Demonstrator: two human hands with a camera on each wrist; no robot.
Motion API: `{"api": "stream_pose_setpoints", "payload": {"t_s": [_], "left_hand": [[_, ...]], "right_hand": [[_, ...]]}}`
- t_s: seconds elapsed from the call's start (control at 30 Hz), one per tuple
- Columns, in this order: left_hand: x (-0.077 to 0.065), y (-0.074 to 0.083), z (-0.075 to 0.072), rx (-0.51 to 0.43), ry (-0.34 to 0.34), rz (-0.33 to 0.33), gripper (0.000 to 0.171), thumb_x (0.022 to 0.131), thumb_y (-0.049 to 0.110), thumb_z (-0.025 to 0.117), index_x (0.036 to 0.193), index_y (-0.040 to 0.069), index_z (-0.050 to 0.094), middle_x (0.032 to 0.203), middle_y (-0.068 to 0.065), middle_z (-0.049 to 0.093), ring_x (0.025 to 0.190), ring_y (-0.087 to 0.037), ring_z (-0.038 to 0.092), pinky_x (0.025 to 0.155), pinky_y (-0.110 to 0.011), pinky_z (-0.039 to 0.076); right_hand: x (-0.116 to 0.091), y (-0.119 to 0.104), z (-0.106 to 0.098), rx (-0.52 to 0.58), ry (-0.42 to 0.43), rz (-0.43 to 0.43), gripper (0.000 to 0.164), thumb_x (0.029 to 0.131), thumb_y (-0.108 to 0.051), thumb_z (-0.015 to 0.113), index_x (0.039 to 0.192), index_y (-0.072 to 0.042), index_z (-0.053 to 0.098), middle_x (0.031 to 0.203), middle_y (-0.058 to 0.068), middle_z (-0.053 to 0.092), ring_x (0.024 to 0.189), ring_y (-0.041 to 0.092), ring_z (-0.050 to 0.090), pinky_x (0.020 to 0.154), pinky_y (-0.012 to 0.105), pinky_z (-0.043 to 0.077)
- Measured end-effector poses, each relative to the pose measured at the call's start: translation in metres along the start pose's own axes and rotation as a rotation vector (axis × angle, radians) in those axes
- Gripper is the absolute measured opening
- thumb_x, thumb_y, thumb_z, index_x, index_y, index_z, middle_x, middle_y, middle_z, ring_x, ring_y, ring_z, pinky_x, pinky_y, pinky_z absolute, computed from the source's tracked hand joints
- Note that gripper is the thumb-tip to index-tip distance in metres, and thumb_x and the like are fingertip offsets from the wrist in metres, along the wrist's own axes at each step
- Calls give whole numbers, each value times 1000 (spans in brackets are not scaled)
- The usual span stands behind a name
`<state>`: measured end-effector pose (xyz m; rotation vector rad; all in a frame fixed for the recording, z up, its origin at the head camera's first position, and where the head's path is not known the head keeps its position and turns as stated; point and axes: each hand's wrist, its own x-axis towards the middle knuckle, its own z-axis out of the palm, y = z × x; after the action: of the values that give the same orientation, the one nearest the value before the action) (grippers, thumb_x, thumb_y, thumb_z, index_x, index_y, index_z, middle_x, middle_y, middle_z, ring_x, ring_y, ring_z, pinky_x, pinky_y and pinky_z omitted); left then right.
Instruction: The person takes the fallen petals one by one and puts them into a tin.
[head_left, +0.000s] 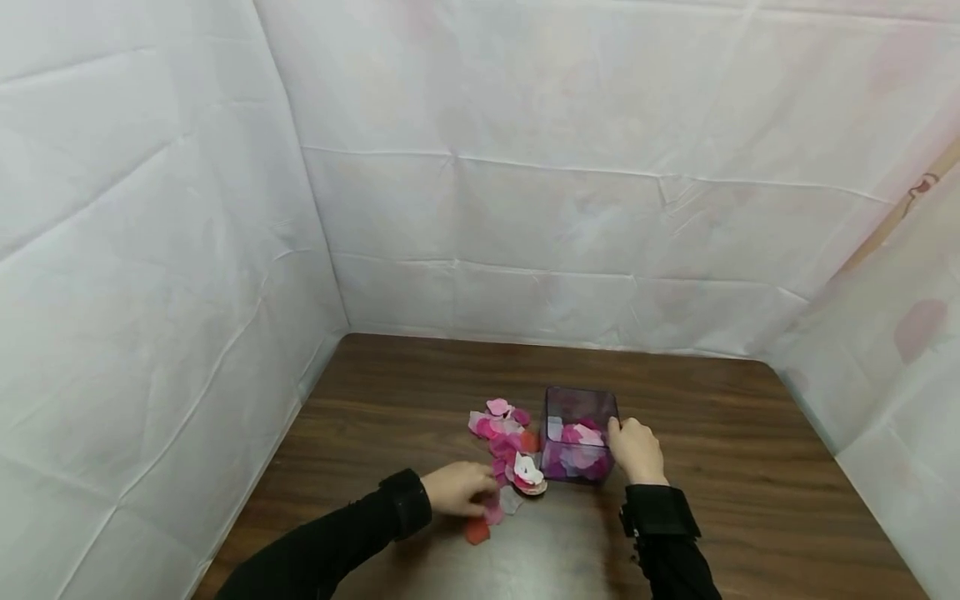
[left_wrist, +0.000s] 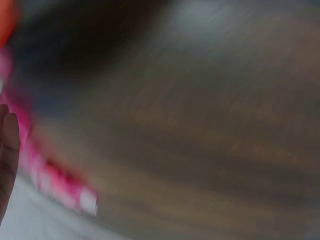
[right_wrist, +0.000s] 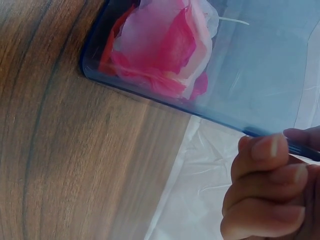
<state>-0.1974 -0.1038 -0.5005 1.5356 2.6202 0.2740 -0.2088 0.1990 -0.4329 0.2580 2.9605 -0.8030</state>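
A purple see-through plastic box point(head_left: 581, 462) stands on the table with pink, white and magenta artificial petals point(head_left: 583, 432) inside. My right hand point(head_left: 637, 450) pinches its right wall at the rim, thumb on one side and curled fingers on the other; in the right wrist view those fingers point(right_wrist: 265, 185) show below the edge. Left of the box lies a strip of loose petals point(head_left: 504, 442) in pink, white and orange-red. At its near end is my left hand point(head_left: 459, 489), fingertips among the petals. The left wrist view is blurred, with straight fingers point(left_wrist: 9, 155) at its left edge.
The brown wood-grain table point(head_left: 405, 392) runs back to a white creased cloth point(head_left: 540, 217) hung behind and at both sides. An orange-red petal point(head_left: 477, 531) lies nearest the table's front, below the left hand.
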Motion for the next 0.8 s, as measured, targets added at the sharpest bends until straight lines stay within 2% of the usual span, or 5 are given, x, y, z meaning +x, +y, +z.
{"api": "stream_pose_setpoints", "payload": {"t_s": [0.13, 0.27, 0.37, 0.6, 0.8], "left_hand": [[-5, 4, 21, 54, 29, 38, 9, 83, 28, 71, 88, 21, 68, 83, 11, 56, 75, 2, 51, 64, -10, 38], [0, 3, 23, 2, 74, -33, 9, 84, 16, 69, 77, 20, 65, 75, 13, 59, 69, 5, 51, 63, -9, 39], [5, -1, 13, -56, 81, -104, 11, 83, 15, 70, 74, 17, 64, 69, 12, 58, 63, 4, 47, 60, -10, 38], [15, -16, -20, -130, 140, -219, 20, 78, 19, 77, 70, 16, 59, 63, 10, 50, 61, -2, 42, 59, -14, 38], [24, -27, -35, -194, 245, -281, 19, 79, 26, 74, 70, 16, 60, 65, 11, 54, 60, 1, 43, 56, -14, 38]], "right_hand": [[2, -2, 1, -1, -6, -3, 47, 98, -26, 33, 103, 13, 60, 90, 28, 64, 87, 44, 61, 68, 48, 48], [2, -2, 2, -3, -15, -1, 47, 98, -25, 33, 108, 14, 58, 96, 31, 63, 90, 45, 61, 68, 48, 48], [2, -1, 2, -6, -14, -7, 48, 98, -25, 33, 109, 14, 57, 101, 32, 62, 92, 47, 60, 71, 50, 48], [1, 0, 0, 16, -9, -6, 48, 98, -25, 33, 104, 14, 59, 71, 18, 62, 68, 31, 61, 63, 45, 47], [1, 0, 0, 27, -16, 2, 49, 98, -27, 34, 105, 14, 59, 64, 14, 61, 61, 25, 59, 61, 44, 47]]}}
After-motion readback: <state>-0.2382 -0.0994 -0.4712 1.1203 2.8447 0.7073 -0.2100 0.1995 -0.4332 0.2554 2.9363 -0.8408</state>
